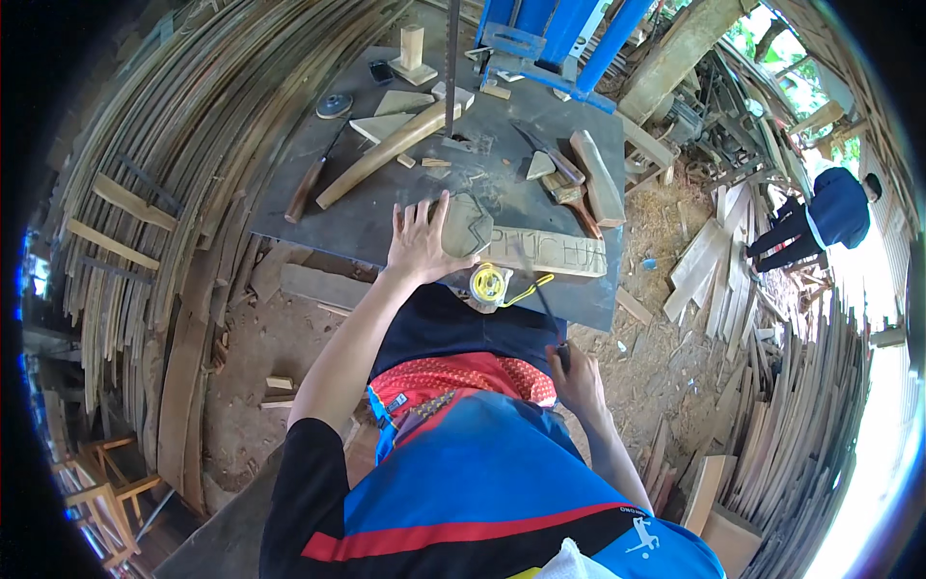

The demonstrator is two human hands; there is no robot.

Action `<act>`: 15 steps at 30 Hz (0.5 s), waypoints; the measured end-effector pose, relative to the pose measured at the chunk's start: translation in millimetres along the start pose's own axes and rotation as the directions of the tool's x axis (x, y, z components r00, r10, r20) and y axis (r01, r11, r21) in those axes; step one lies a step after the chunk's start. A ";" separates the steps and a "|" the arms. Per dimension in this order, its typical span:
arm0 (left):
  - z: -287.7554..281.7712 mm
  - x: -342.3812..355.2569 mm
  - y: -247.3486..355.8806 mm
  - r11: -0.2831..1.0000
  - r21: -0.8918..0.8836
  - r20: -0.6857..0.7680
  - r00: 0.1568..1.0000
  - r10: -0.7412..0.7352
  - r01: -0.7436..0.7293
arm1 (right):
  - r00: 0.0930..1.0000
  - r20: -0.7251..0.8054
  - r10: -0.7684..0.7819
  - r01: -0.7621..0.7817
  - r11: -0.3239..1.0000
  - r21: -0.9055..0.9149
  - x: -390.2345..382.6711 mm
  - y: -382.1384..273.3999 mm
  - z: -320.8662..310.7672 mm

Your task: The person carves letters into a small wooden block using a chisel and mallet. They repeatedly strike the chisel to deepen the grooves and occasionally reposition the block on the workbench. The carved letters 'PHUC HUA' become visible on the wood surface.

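Note:
My left hand [417, 241] lies at the near edge of the dark metal table with its fingers spread. Its thumb and index finger bracket a small wooden block [467, 228] with a zigzag outline drawn on top. My right hand [577, 380], lower and to the right, is closed round the handle of a long thin metal tool [546, 304]. Its blade is smeared, so the exact kind cannot be told; it points up toward a wooden board with lettering [569, 255]. A yellow tape measure [489, 283] sits at the table edge between my hands, its yellow strap trailing right.
An upright saw blade [451, 68] rises through the table, before a blue machine frame [550, 43]. A curved wooden piece [386, 154], a handsaw [555, 159] and offcuts lie around it. Long timber strips [125, 193] stack at left. A person [834, 212] stands at far right.

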State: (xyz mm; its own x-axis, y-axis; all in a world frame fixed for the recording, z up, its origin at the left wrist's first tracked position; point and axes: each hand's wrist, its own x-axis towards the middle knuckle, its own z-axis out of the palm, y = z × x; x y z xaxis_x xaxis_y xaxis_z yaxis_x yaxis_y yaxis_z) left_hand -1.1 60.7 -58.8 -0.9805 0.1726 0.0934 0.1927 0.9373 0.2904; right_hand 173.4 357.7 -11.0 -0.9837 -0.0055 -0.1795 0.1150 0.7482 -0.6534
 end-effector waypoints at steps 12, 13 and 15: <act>-7.9 -19.6 -12.8 0.982 -0.095 -0.029 0.987 0.161 -0.163 | 1.000 -0.027 -0.012 0.013 1.000 0.024 -0.6 18.6 1.1; -10.7 -21.2 -11.8 0.986 -0.065 -0.035 0.988 0.151 -0.153 | 1.000 -0.011 0.002 -0.001 1.000 0.028 -0.5 16.9 2.1; -8.0 -18.8 -12.8 0.982 -0.050 -0.058 0.982 0.182 -0.185 | 0.999 0.026 0.028 -0.028 0.999 0.037 -1.6 10.7 3.6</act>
State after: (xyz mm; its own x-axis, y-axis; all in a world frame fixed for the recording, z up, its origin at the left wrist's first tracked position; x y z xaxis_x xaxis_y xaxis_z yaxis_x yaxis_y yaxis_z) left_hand 15.1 43.1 -56.7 -0.9254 0.3223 0.1996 0.3721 0.8729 0.3156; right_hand 176.7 363.4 -20.4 -0.9763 -0.0022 -0.2166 0.1480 0.7233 -0.6745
